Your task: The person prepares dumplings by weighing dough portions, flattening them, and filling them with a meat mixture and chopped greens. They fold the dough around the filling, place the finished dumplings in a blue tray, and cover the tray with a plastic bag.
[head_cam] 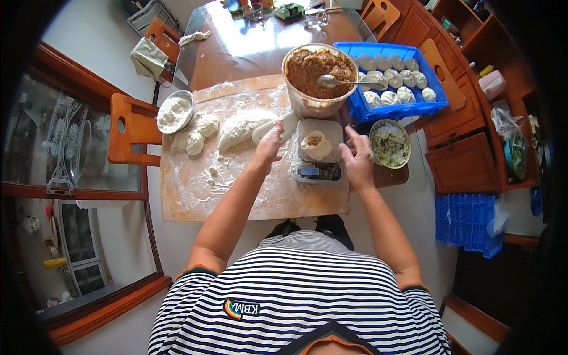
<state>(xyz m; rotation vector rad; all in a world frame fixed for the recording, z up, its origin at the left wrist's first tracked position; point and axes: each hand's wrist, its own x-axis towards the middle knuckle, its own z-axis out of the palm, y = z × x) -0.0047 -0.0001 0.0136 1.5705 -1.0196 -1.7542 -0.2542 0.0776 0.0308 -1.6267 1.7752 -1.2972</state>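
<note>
My left hand (270,146) grips a pale flat tool (262,132), apparently a dough scraper, above the floured wooden board (257,195). Left of it lies a long floured piece of dough (239,128). My right hand (358,156) is empty, fingers apart, just right of a digital kitchen scale (319,172). On the scale sits a clear plastic container or lid (333,128) bearing a dough wrapper (326,150) with brown filling (314,141) in its open middle. Behind the scale stands a tub (306,106) of brown filling with a metal spoon (328,81) in it.
A blue crate (399,111) holds rows of filled buns (392,78). Below it is a bowl of chopped green-and-white filling (390,144). At the left are a bowl of flour (175,112) and several dough lumps (195,143). A wooden chair (128,151) touches the board's left side.
</note>
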